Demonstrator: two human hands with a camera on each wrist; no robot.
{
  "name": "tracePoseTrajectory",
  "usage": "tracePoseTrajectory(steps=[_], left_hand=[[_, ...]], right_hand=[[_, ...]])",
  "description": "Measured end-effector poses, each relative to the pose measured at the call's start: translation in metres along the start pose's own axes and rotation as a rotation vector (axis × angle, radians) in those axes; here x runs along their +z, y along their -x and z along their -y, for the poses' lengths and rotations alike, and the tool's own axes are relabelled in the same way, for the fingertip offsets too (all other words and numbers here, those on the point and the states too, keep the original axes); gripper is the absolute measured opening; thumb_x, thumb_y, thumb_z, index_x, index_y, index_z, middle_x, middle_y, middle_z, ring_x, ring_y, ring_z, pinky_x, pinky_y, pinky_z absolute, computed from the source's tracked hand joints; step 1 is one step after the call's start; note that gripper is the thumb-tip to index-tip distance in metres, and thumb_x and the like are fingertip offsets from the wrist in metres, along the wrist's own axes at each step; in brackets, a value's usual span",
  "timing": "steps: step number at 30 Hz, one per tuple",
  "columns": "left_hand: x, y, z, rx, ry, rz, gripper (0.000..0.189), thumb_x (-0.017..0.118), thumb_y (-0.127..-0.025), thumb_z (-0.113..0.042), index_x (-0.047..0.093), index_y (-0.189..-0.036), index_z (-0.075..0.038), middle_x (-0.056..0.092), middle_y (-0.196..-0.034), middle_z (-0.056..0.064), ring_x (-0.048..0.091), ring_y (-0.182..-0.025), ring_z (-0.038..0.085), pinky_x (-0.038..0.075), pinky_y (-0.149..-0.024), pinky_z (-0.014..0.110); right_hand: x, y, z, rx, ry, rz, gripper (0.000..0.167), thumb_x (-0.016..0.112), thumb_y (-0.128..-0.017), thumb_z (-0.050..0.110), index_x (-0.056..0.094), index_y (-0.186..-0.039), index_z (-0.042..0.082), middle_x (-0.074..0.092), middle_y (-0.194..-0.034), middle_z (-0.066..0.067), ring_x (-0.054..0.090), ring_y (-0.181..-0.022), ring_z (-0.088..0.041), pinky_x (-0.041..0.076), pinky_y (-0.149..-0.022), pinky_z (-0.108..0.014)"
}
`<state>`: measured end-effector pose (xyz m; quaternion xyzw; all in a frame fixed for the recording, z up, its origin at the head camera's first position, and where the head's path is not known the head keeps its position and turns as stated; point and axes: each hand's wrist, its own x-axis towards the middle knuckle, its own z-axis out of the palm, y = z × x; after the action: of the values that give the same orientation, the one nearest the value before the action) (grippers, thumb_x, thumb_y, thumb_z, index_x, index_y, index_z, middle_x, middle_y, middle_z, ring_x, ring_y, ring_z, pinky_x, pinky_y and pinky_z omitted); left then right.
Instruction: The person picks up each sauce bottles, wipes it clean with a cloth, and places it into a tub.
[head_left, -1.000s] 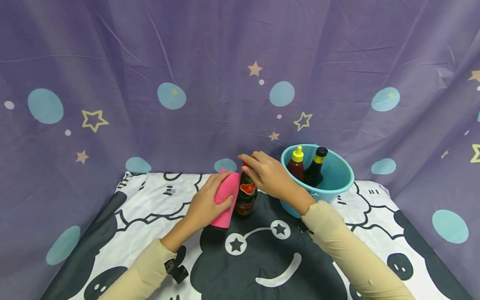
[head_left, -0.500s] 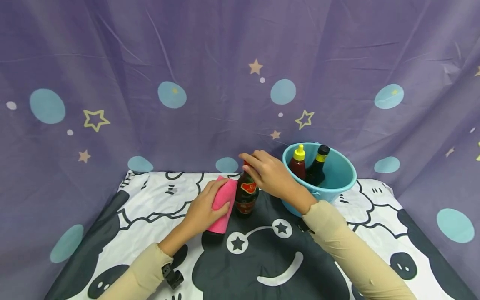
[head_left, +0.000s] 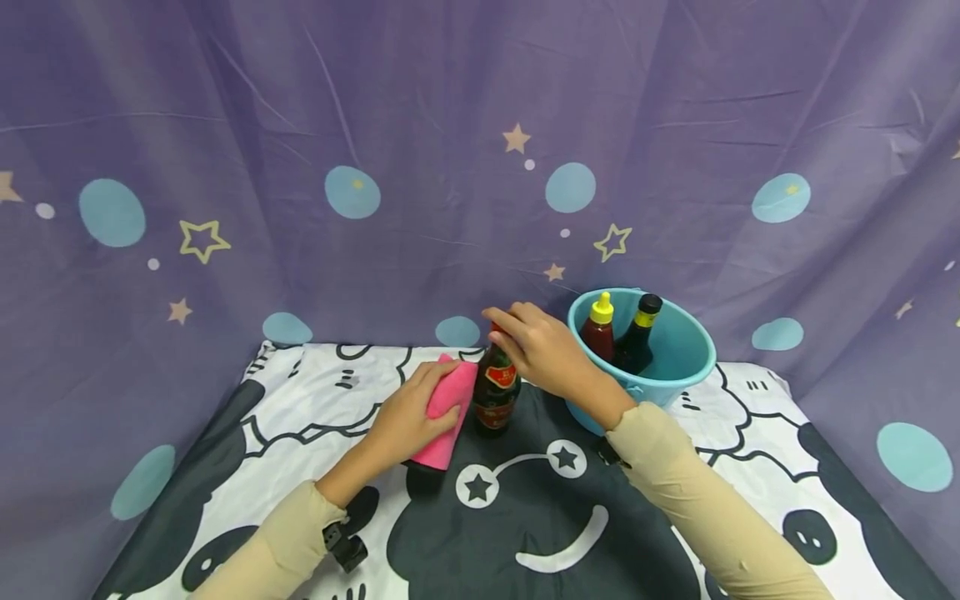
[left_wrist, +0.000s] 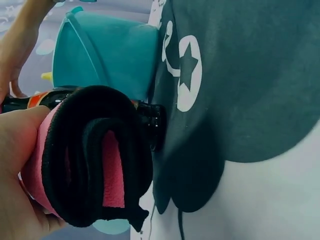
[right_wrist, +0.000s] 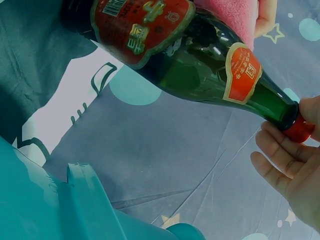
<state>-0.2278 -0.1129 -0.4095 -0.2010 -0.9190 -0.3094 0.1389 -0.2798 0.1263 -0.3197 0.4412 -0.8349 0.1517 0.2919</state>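
A dark green glass bottle [head_left: 497, 392] with red labels stands upright on the patterned cloth. My right hand [head_left: 542, 348] pinches its red cap [right_wrist: 299, 130] from above, thumb and fingers round it in the right wrist view. Just left of the bottle, my left hand [head_left: 411, 417] grips a rolled pink towel [head_left: 450, 408] with a dark edge. In the left wrist view the towel's rolled end [left_wrist: 100, 160] faces the camera and covers part of the bottle. The towel lies against the bottle's side in the right wrist view.
A light blue bucket [head_left: 678, 379] stands to the right, close behind my right wrist. Inside it are a red sauce bottle [head_left: 598, 329] with a yellow nozzle and a dark bottle [head_left: 636, 337] with a black cap. A purple curtain [head_left: 420, 167] hangs behind the cloth [head_left: 315, 392].
My left hand and the towel have come slightly down along the bottle's side, toward me. My right hand has stayed at the cap. The head view has shifted a little.
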Motion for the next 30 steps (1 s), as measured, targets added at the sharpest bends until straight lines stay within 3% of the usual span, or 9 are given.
tracePoseTrajectory(steps=[6,17,24,28,30], left_hand=[[0.004,0.007,0.006,-0.025,0.01,0.023,0.064,0.074,-0.087,-0.026,0.05,-0.147,-0.023,0.056,-0.135,0.003,0.062,-0.093,0.019,0.051,-0.071,0.035],[0.002,0.013,0.008,-0.013,-0.032,0.103,0.063,0.076,-0.085,-0.024,0.054,-0.144,-0.02,0.061,-0.131,0.003,0.062,-0.094,0.017,0.052,-0.076,0.037],[0.004,0.013,0.011,0.018,-0.092,0.221,0.06,0.074,-0.085,-0.027,0.056,-0.142,-0.021,0.062,-0.127,0.004,0.063,-0.09,0.017,0.052,-0.073,0.038],[0.008,0.016,0.015,0.054,-0.115,0.337,0.063,0.074,-0.084,-0.03,0.057,-0.144,-0.022,0.06,-0.135,0.006,0.066,-0.104,0.023,0.054,-0.078,0.045],[0.009,0.018,0.016,0.064,-0.103,0.366,0.065,0.074,-0.083,-0.03,0.056,-0.145,-0.021,0.06,-0.137,0.007,0.066,-0.107,0.026,0.054,-0.08,0.047]], right_hand=[[0.001,0.001,0.0,0.004,0.001,0.017,0.033,0.06,-0.103,0.023,0.066,-0.13,0.005,0.061,-0.093,-0.008,0.052,-0.076,-0.019,0.047,-0.066,-0.03],[0.0,0.001,0.001,0.01,0.025,0.005,0.032,0.064,-0.1,0.02,0.067,-0.129,0.006,0.062,-0.093,-0.008,0.052,-0.075,-0.018,0.047,-0.065,-0.03],[-0.001,0.001,0.002,0.024,0.03,0.016,0.032,0.063,-0.101,0.021,0.067,-0.13,0.006,0.062,-0.094,-0.008,0.052,-0.075,-0.018,0.048,-0.066,-0.03],[0.0,0.001,0.002,0.018,0.029,0.013,0.032,0.062,-0.102,0.02,0.067,-0.13,0.006,0.063,-0.095,-0.008,0.052,-0.075,-0.018,0.048,-0.066,-0.031],[0.0,0.001,0.003,0.01,0.028,0.004,0.032,0.062,-0.101,0.019,0.067,-0.13,0.006,0.063,-0.095,-0.008,0.052,-0.075,-0.018,0.047,-0.066,-0.031]])
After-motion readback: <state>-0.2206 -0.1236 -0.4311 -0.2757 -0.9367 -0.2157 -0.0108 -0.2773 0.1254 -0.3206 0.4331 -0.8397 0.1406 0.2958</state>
